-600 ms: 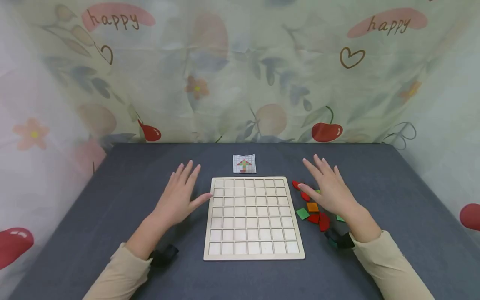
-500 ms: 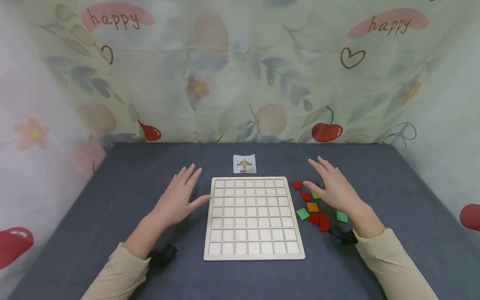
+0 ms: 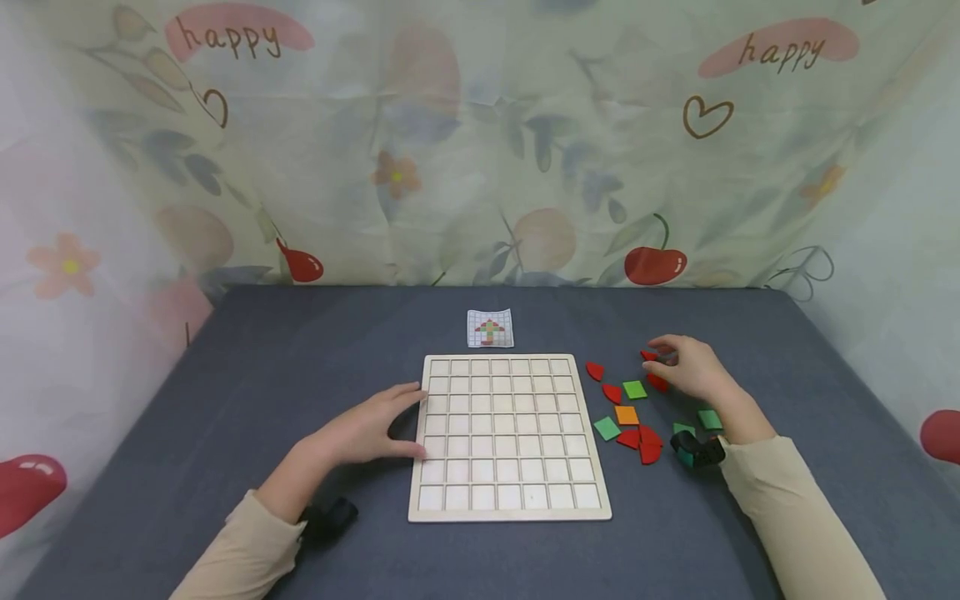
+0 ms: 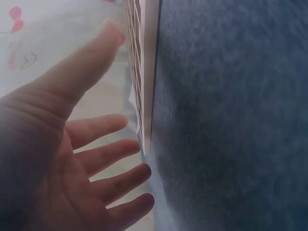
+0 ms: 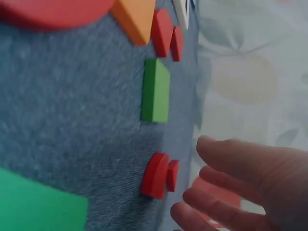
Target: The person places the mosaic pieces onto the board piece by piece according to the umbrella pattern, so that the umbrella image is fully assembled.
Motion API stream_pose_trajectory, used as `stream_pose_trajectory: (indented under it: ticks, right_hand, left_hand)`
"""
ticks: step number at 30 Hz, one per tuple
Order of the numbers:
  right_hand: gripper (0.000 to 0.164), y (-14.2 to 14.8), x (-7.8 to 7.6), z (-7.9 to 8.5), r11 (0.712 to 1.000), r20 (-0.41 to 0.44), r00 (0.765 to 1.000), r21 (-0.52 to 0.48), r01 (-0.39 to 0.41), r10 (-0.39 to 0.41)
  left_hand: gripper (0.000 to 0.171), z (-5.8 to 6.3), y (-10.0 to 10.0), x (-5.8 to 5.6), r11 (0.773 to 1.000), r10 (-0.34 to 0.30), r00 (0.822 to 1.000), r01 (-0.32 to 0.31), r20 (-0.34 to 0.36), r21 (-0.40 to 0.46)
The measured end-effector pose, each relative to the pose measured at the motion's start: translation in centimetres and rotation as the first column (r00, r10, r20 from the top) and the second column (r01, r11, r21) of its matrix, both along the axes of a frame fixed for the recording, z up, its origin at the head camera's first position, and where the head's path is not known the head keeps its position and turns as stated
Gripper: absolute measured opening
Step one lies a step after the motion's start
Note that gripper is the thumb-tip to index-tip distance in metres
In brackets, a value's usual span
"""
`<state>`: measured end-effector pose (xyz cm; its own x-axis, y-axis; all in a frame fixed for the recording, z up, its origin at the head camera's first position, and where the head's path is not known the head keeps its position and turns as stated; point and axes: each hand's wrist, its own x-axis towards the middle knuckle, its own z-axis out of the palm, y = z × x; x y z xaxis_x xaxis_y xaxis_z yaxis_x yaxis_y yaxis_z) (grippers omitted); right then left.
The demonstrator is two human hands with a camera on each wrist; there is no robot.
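The board [image 3: 506, 422] lies mid-table, a card [image 3: 491, 329] just beyond its far edge. At its left edge is the left hand [image 3: 367, 429], thumb and fingers apart; whether it touches, I cannot tell. The right hand [image 3: 693, 367], thumb and fingers also apart, hovers over two red pieces [image 3: 657, 382], partly hiding them. Between it and the board lie a green square [image 3: 634, 389] and an orange square [image 3: 626, 415]. The right wrist camera [image 3: 701, 451] blocks part of a nearer green piece [image 3: 683, 429]. A curtain [image 3: 480, 167] hangs at the far side.
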<state>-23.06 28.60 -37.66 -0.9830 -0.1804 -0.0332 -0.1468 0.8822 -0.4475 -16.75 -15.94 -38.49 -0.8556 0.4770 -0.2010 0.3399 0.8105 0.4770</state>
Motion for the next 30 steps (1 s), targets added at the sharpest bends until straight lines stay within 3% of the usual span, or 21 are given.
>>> stream_pose_trajectory:
  ticks: [6, 13, 30]
  right_hand:
    - [0.044, 0.4, -0.7, -0.4, 0.998, 0.042, 0.997, -0.017, 0.066, -0.065]
    - [0.044, 0.2, -1.4, -0.5, 0.994, 0.067, 0.992, 0.003, 0.111, -0.111]
    - [0.033, -0.4, -1.7, -0.8, 0.993, 0.038, 0.995, 0.069, 0.093, -0.096]
  left_hand:
    - [0.089, -0.3, 0.2, 0.1, 0.999, -0.039, 0.999, 0.039, 0.011, 0.002]
    - [0.088, -0.5, 0.4, -0.1, 0.999, -0.035, 0.999, 0.035, 0.016, -0.007]
    - [0.087, -0.4, 0.8, 0.0, 1.000, -0.009, 1.000, 0.010, 0.017, -0.030]
